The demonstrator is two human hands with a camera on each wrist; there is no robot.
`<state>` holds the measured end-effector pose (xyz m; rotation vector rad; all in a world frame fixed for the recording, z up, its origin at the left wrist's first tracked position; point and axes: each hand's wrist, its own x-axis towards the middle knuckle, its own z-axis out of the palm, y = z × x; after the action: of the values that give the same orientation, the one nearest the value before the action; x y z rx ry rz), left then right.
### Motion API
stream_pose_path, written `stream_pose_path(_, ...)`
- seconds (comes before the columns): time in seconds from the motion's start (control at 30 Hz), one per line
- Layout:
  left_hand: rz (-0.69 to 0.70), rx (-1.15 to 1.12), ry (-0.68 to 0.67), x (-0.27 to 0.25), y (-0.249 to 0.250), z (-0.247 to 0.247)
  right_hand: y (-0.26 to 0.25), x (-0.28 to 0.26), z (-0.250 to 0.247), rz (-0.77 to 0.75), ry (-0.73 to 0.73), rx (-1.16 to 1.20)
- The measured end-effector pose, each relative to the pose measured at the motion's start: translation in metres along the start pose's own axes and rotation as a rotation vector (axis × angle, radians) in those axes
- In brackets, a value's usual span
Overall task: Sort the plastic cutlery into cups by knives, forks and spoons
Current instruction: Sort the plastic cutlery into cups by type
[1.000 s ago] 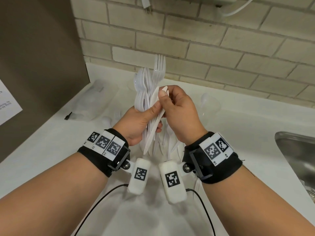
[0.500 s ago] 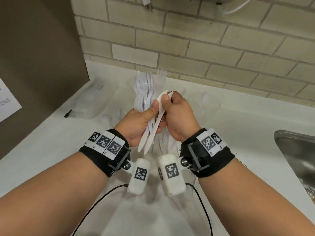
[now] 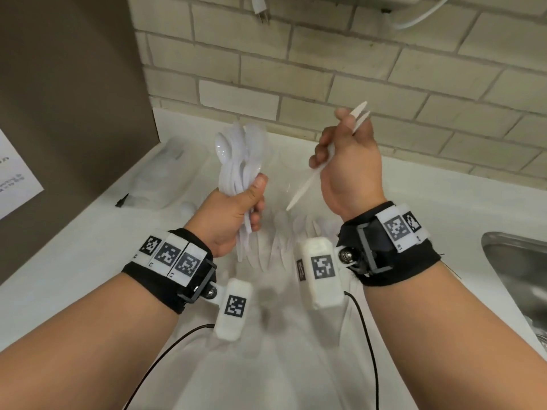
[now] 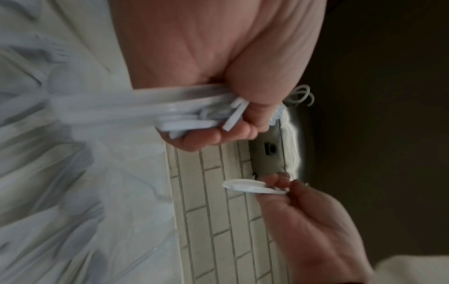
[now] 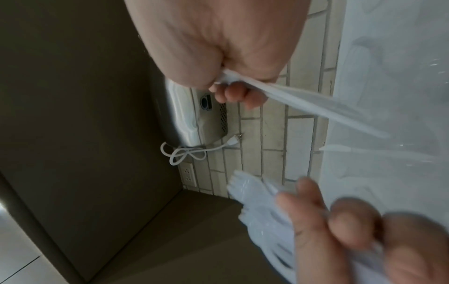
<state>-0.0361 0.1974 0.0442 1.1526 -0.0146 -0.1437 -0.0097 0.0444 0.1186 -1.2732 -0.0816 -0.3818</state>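
Note:
My left hand point(image 3: 233, 213) grips a bundle of white plastic spoons and forks point(image 3: 239, 155) by the handles, heads pointing up and away. In the left wrist view the handle ends point(image 4: 194, 119) stick out of its curled fingers. My right hand point(image 3: 346, 161), up and to the right, pinches two white plastic knives point(image 3: 307, 183), tips slanting down toward the counter. The right wrist view shows the knives point(image 5: 303, 103) running out of that fist. A clear cup point(image 3: 288, 184) stands faintly visible on the counter between the hands.
More white cutlery point(image 3: 284, 241) lies loose on the white counter point(image 3: 88, 247) below my hands. Clear plastic packaging point(image 3: 165, 173) sits at the left by a brown panel. A steel sink point(image 3: 515, 276) is at the right, with a brick wall behind.
My right hand has pulled two knives out of the bundle and moved up and to the right. The left hand keeps the remaining bundle, now lower and tilted.

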Motion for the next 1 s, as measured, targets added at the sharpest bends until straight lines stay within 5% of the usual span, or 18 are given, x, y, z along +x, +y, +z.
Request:
stream_pose_path(0.13,0.069,-0.105,0.147,0.001,0.012,-0.026,0.01,0.031,0.029,-0.016,-0.103,-0.019)
stream_pose_path(0.4,0.051,-0.125,0.235,0.004,0.019,-0.065,0.059,0.105,0.092,-0.185,-0.16,-0.248)
stream_pose_path(0.67,0.002,-0.17,0.222,0.015,0.014,-0.081,0.144,0.144,0.088,0.213,-0.203,-0.529)
stream_pose_path(0.83,-0.017,-0.148,0.2,0.017,0.009,-0.078,0.12,0.143,0.081,0.097,-0.248,-0.785)
stream_pose_path(1.0,-0.017,-0.083,0.19,0.02,0.005,-0.062,0.07,0.084,0.08,-0.016,-0.314,-0.567)
